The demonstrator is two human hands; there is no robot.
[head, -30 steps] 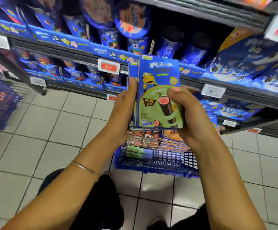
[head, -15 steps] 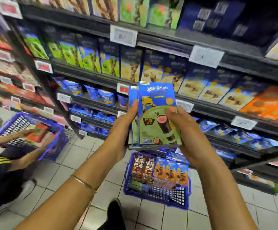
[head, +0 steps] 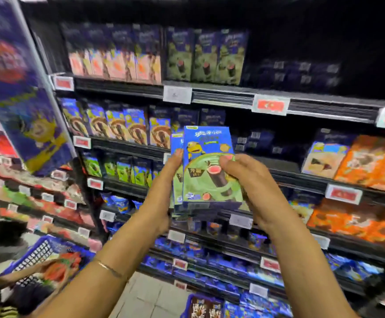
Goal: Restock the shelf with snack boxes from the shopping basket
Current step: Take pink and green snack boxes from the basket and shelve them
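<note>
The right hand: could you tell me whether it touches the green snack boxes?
Touching: in the head view the right hand curls its fingers onto the front of the green snack boxes.

A stack of snack boxes (head: 200, 187) stands upright, fronts toward the camera, with the rear ones shifted slightly left. Each is blue on top with a yellow cartoon figure and green below, showing a dark rolled wafer with pink filling. The left grip (head: 164, 191) and right grip (head: 253, 184) clasp the stack's sides. Behind the stack runs the shelf (head: 221, 94), with dark rails carrying price tags. Straight above the stack, three matching green boxes (head: 205, 58) stand in a row. Below the stack, the blue shopping basket (head: 189, 305) holds blurred dark packs (head: 204, 307).
</note>
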